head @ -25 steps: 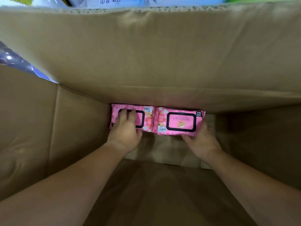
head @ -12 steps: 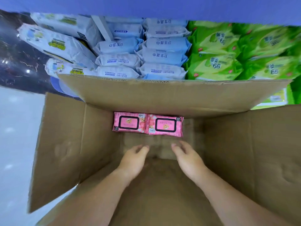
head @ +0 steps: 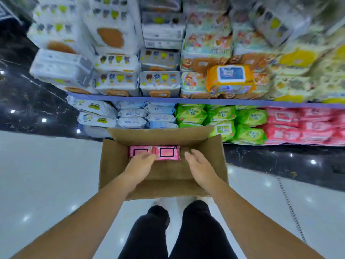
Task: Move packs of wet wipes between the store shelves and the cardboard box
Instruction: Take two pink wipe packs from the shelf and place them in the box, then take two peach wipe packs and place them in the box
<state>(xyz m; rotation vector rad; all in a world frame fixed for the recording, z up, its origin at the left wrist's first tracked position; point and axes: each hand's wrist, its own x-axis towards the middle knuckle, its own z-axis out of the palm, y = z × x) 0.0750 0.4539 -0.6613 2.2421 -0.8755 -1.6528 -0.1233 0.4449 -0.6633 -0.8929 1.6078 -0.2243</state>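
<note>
Both hands, left (head: 139, 166) and right (head: 200, 166), hang open and empty over the box (head: 115, 165). Two pink packs (head: 168, 153) lie inside. Judging by the full shelves (head: 186, 100), most remain.

Below me: glossy white floor (head: 46, 174) with light reflections; a black marble strip (head: 280, 161) borders it.

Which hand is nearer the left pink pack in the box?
The left. The left hand overlaps the near edge of the left pink pack in view; contact is unclear. The right hand is off to the right, beyond the right pink pack.
</note>
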